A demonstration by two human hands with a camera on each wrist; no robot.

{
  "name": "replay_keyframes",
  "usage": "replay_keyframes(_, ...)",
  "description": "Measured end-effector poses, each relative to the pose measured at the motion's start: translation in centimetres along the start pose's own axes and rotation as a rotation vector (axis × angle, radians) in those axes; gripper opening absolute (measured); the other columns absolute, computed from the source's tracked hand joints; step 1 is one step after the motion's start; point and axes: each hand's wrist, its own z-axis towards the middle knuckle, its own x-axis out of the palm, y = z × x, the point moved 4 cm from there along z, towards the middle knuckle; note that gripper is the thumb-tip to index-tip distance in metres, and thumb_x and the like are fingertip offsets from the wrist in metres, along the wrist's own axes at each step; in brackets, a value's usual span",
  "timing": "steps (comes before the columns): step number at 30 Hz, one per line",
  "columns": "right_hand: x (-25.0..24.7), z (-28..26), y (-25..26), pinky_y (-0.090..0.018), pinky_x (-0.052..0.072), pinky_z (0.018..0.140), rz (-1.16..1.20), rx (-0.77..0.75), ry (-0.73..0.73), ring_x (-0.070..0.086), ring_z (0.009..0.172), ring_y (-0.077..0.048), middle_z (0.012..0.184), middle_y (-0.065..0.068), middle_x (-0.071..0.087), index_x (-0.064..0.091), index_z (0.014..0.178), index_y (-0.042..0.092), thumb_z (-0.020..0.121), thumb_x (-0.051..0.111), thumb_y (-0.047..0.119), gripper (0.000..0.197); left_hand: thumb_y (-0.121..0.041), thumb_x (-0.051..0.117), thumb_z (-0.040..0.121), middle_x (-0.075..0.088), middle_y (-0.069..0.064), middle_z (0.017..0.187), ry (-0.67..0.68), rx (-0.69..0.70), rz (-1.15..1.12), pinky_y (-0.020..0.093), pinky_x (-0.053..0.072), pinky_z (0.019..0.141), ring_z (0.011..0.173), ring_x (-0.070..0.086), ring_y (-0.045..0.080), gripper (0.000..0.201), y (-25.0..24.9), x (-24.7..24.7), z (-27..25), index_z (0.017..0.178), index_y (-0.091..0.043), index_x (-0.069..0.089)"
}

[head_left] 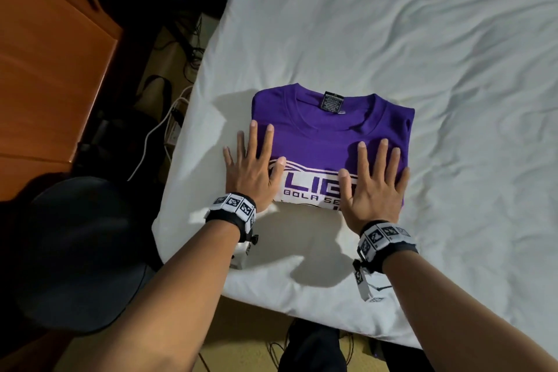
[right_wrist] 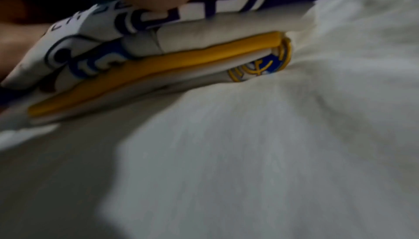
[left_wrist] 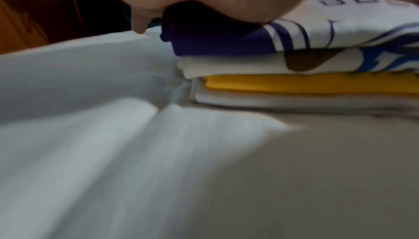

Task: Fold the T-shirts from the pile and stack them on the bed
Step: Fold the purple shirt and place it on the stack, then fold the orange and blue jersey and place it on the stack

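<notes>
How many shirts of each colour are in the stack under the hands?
Purple shirt: 1, on top
White shirt with blue print: 1
Yellow shirt: 1
White shirt with crest: 1, at the bottom
Total: 4 that I can make out.

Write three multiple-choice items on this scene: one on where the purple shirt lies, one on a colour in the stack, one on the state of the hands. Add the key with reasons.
1. Where is the purple shirt?
A. On the floor
B. On top of the stack
C. Under the yellow shirt

2. What colour is the shirt third from the top?
A. Yellow
B. Red
C. Green

3. How do the hands lie?
A. Clenched in fists
B. Pinching a sleeve
C. Flat, fingers spread

Key: 1 B, the left wrist view shows it above the white shirt. 2 A, the yellow shirt lies under the white one. 3 C, the left hand and right hand press flat on the purple shirt.
</notes>
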Motion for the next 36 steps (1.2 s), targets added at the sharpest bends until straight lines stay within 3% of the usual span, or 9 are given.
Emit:
replay_keyframes(4,-2.4,-0.3,-2.7,-0.060,0.008,0.123,0.159,0.123,0.156,-0.004,0.156,-0.026,0.170,0.002,-0.010,0.002,0.162,0.033,0.103,0.017,0.059,0.066,-0.058,0.008,0.101,-0.008,0.009,0.171,0.100,-0.036,0.095,0.070,0.002,0.120,0.157,-0.008,0.035,0.072,-1.6,-2.9,-0.1,0.164,-0.024,-0.002)
replay_keyframes(8,-8.0,-1.1,-5.5,-0.051,0.016,0.124,0.264,0.164,0.217,0.007,0.156,-0.026,0.170,-0.005,0.005,0.019,0.160,0.023,0.105,0.028,0.051,0.062,-0.047,0.027,0.107,-0.001,0.013,0.171,0.171,0.054,0.111,0.065,0.005,0.122,0.156,-0.005,0.037,0.062,-8.1,-7.3,-1.1,0.162,-0.022,0.015)
replay_keyframes(11,-13.2,-2.2,-7.8,-0.045,0.030,0.119,0.243,0.167,0.215,0.023,0.152,-0.022,0.168,-0.003,0.021,0.037,0.154,0.022,0.106,0.037,0.044,0.053,-0.043,0.035,0.106,0.023,0.013,0.165,0.232,0.189,0.075,0.061,0.020,0.120,0.153,0.015,0.037,0.049,-15.3,-10.5,-1.8,0.150,-0.021,0.040)
replay_keyframes(14,-18.5,-3.8,-10.6,-0.041,0.040,0.109,0.200,0.198,0.161,0.040,0.141,-0.020,0.157,0.002,0.041,0.052,0.142,0.023,0.104,0.044,0.038,0.042,-0.036,0.039,0.104,0.051,0.009,0.143,0.243,0.354,0.094,0.052,0.037,0.105,0.135,0.043,0.034,0.040,-23.1,-13.1,-2.6,0.137,-0.018,0.053)
replay_keyframes(18,-25.2,-5.7,-15.5,-0.038,0.048,0.094,0.198,0.273,0.099,0.056,0.122,-0.022,0.138,0.003,0.058,0.059,0.132,0.026,0.102,0.045,0.034,0.034,-0.031,0.038,0.103,0.057,0.010,0.133,0.266,0.528,0.137,0.049,0.041,0.100,0.124,0.054,0.036,0.036,-33.4,-16.5,-3.7,0.134,-0.017,0.053)
replay_keyframes(24,-32.5,-8.6,-26.1,-0.036,0.048,0.092,0.199,0.399,0.064,0.060,0.117,-0.022,0.132,0.000,0.062,0.058,0.132,0.026,0.102,0.043,0.036,0.035,-0.034,0.035,0.105,0.057,0.010,0.140,0.314,0.709,0.243,0.045,0.046,0.099,0.121,0.058,0.033,0.042,-48.8,-18.4,-6.0,0.142,-0.020,0.048)
replay_keyframes(30,-36.4,-11.4,-39.7,-0.037,0.047,0.093,0.195,0.456,0.077,0.061,0.116,-0.027,0.130,-0.005,0.062,0.057,0.133,0.023,0.101,0.045,0.034,0.036,-0.044,0.038,0.105,0.054,0.009,0.145,0.439,0.760,0.358,0.041,0.045,0.102,0.126,0.056,0.032,0.046,-63.6,-15.5,-9.4,0.147,-0.025,0.046)
replay_keyframes(33,-37.1,-12.6,-47.0,-0.044,0.050,0.095,0.202,0.489,0.085,0.062,0.113,-0.029,0.126,-0.005,0.063,0.058,0.130,0.023,0.099,0.046,0.036,0.035,-0.048,0.041,0.104,0.052,0.007,0.148,0.516,0.786,0.353,0.039,0.045,0.104,0.128,0.055,0.030,0.049,-71.2,-12.7,-11.0,0.149,-0.028,0.045)
replay_keyframes(36,-37.0,-12.7,-54.1,-0.038,0.049,0.081,0.195,0.502,0.124,0.063,0.108,-0.029,0.119,-0.004,0.065,0.060,0.117,0.020,0.096,0.049,0.035,0.027,-0.048,0.045,0.103,0.054,0.006,0.146,0.563,0.801,0.330,0.039,0.045,0.103,0.128,0.055,0.029,0.049,-77.9,-9.7,-11.9,0.148,-0.030,0.046)
